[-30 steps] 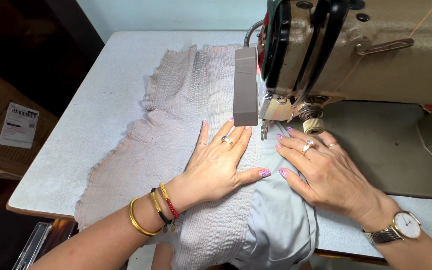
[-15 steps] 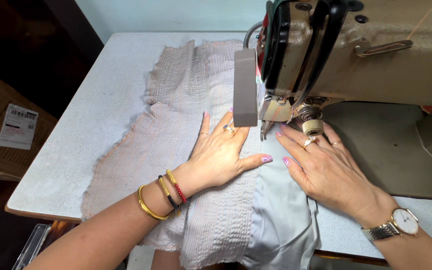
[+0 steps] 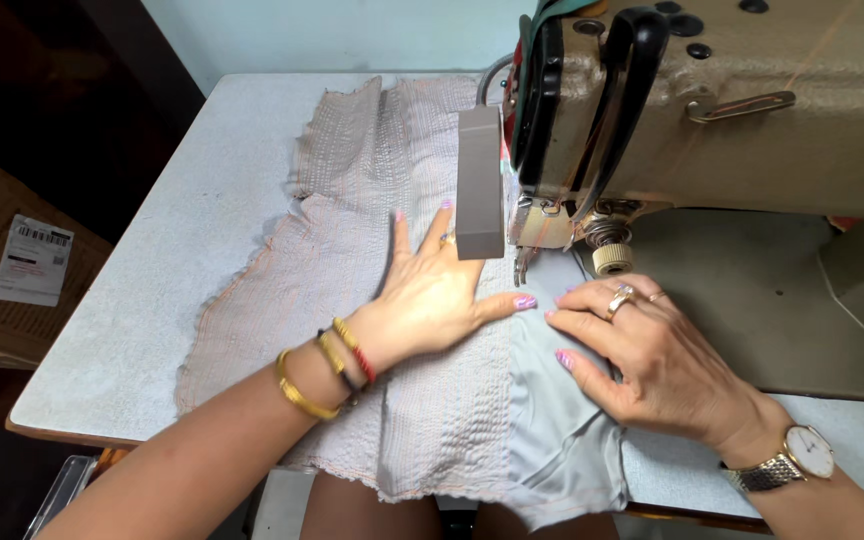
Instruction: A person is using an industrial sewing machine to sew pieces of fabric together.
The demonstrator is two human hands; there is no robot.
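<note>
We press our left hand [image 3: 432, 300] flat, fingers spread, on the shirred pinkish fabric [image 3: 352, 250] lying across the bench [image 3: 142, 300], while our right hand [image 3: 652, 355] rests open on the smooth grey fabric [image 3: 552, 440] beside the sewing machine [image 3: 712, 110] needle.

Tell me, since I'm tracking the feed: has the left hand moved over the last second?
Yes. The left hand has slid away from the person, with the cloth, fingertips now beside the sewing machine's grey block.

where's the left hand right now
In the head view the left hand lies flat on the shirred fabric, just left of the sewing machine needle area, thumb tip near the right hand.
</note>
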